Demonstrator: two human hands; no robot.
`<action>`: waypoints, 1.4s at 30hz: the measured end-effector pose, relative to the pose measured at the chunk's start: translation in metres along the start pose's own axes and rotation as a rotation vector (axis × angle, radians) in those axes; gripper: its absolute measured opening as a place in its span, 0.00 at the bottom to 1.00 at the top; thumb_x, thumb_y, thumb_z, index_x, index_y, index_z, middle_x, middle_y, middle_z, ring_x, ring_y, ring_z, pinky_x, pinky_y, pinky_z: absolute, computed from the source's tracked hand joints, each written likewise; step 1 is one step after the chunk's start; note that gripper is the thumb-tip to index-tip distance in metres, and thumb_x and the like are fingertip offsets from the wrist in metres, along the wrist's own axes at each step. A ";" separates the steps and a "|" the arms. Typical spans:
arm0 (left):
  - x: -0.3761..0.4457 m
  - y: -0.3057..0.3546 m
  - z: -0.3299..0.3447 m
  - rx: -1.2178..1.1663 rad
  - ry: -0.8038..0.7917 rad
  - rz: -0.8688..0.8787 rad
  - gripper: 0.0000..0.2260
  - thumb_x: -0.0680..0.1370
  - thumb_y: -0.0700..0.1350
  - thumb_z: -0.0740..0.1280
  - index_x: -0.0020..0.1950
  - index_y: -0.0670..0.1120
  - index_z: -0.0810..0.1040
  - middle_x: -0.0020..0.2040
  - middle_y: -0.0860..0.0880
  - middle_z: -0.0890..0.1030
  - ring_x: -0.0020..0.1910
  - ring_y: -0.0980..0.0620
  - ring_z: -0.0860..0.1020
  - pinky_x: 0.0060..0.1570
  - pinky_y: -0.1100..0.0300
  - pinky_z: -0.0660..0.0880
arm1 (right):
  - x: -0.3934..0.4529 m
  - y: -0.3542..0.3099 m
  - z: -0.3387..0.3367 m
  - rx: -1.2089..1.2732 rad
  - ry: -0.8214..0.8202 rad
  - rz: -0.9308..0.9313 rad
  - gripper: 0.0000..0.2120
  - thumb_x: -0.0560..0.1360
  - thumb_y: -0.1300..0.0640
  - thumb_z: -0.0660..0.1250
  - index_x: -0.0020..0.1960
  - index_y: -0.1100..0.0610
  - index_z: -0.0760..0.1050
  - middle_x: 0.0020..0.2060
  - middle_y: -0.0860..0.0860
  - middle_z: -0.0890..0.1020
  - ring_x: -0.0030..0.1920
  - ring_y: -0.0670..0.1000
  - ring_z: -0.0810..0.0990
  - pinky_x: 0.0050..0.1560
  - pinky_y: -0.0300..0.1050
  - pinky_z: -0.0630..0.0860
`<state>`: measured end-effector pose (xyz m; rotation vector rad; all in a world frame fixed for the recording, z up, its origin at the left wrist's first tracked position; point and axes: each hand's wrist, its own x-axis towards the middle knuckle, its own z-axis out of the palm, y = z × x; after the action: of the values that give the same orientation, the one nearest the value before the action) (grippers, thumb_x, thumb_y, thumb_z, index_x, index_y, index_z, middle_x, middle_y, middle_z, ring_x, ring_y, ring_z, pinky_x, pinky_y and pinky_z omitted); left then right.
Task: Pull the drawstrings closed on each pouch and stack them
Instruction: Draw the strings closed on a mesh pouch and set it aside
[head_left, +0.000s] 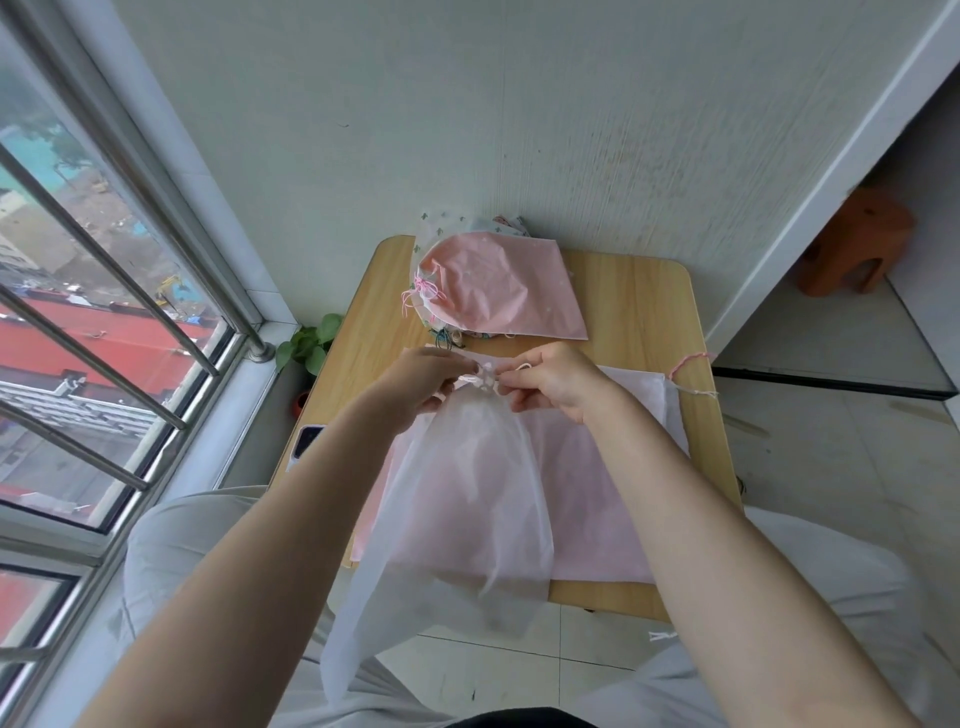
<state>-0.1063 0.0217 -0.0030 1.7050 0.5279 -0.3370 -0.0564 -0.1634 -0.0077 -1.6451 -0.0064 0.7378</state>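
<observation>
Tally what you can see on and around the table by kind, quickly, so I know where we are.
White translucent pouch, cinched, held at its neck by left hand and right hand: 1
Flat pouches under it: pale pink pouch, white pouch: 2
Closed-pouch stack: 1, count hidden
Phone: 1
Plant: 1
Wooden stool: 1
Total: 7

We're in a home, on what looks like an enclosed balcony. A barred window (104, 322) on the left overlooks rooftops, with a small wooden table (639, 312), tiled floor (810, 467) and potted plant (311, 343).
</observation>
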 end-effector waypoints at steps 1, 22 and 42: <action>0.001 0.001 -0.001 -0.073 -0.039 -0.049 0.06 0.77 0.43 0.68 0.40 0.44 0.80 0.35 0.48 0.74 0.31 0.53 0.69 0.36 0.59 0.66 | 0.000 0.001 -0.001 -0.045 0.031 -0.019 0.02 0.73 0.67 0.72 0.45 0.63 0.80 0.37 0.60 0.81 0.29 0.50 0.76 0.35 0.45 0.81; 0.002 0.011 -0.015 0.650 0.270 0.262 0.14 0.74 0.58 0.70 0.51 0.50 0.79 0.44 0.52 0.76 0.44 0.52 0.74 0.41 0.59 0.69 | 0.011 -0.008 -0.004 -0.596 0.330 -0.220 0.06 0.76 0.55 0.70 0.42 0.56 0.78 0.40 0.53 0.82 0.30 0.50 0.76 0.31 0.38 0.71; 0.065 0.094 -0.030 0.333 0.497 0.248 0.17 0.72 0.51 0.71 0.31 0.46 0.67 0.27 0.48 0.73 0.25 0.49 0.71 0.30 0.61 0.68 | 0.021 -0.088 -0.014 -0.784 0.853 -0.547 0.13 0.79 0.55 0.60 0.63 0.57 0.67 0.48 0.57 0.81 0.44 0.62 0.79 0.34 0.46 0.63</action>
<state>-0.0041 0.0480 0.0498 2.1665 0.6342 0.1989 0.0013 -0.1474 0.0617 -2.4394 -0.1458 -0.4913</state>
